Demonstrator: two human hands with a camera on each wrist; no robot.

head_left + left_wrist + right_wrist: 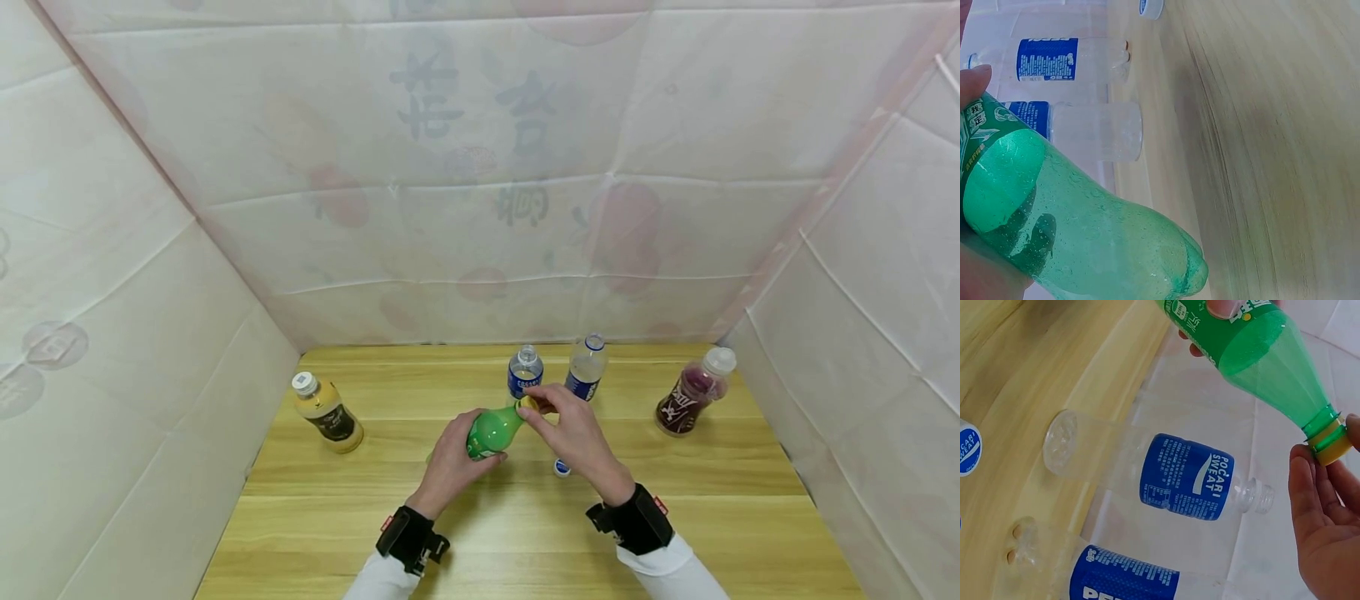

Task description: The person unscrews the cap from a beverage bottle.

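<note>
My left hand [454,460] grips a green plastic bottle [497,430] around its labelled middle. The bottle is tilted, its neck pointing toward my right hand [576,429]. Thumb and fingers of that hand pinch the yellow cap [1335,449], which sits at the bottle's mouth. In the left wrist view the bottle's clear green base [1188,269] shows, with droplets on the wall. Just behind my hands stand an uncapped Pocari Sweat bottle [1188,478] and an uncapped bottle with a blue label [1124,576].
A white cap with blue lettering [562,468] lies on the wooden table [517,550] below my right hand. A capped yellow drink bottle [328,414] stands at the left, a dark purple one with a white cap [693,393] at the right. Pale cloth walls [480,242] enclose the table.
</note>
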